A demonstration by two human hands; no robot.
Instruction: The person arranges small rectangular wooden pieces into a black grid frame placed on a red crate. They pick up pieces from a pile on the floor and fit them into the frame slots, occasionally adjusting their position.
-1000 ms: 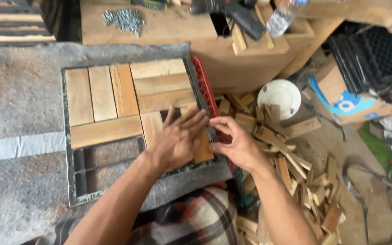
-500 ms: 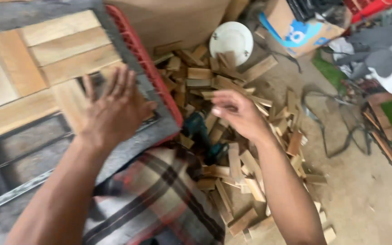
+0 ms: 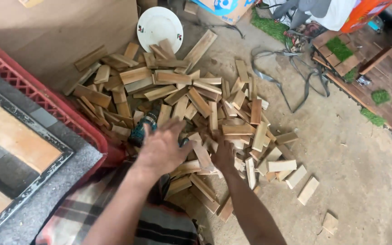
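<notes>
Both hands are down in a loose pile of short wooden offcuts (image 3: 191, 100) heaped on the dirt floor (image 3: 364, 172). The left hand (image 3: 162, 147) is spread flat, palm down, fingers apart, over the near edge of the pile; it grips nothing that I can see, and seems to be pressing or sorting through the pieces. The right hand (image 3: 223, 154), just to the right of it, has its fingers tucked among the blocks, so I cannot tell whether it has closed on 1 of them.

A teal power tool (image 3: 144, 127) lies half buried in the wood, touching the far side of the left hand, likely dropped where it stays within reach. To the left of that hand, a red plastic crate (image 3: 51, 104) carries a grey felt-covered worktop (image 3: 46, 190) with a dark frame (image 3: 37, 181) holding fitted wooden slats (image 3: 14, 136); the pile sits right beside it, so pieces can be picked without getting up.

Beyond the hands, at the far side of the heap, a round white plate (image 3: 159, 25) rests on the ground. Further off is a cardboard box with a blue and white printed face (image 3: 223, 7), only its lower edge in view. Grey straps (image 3: 291, 77) trail across the floor to the far right.
</notes>
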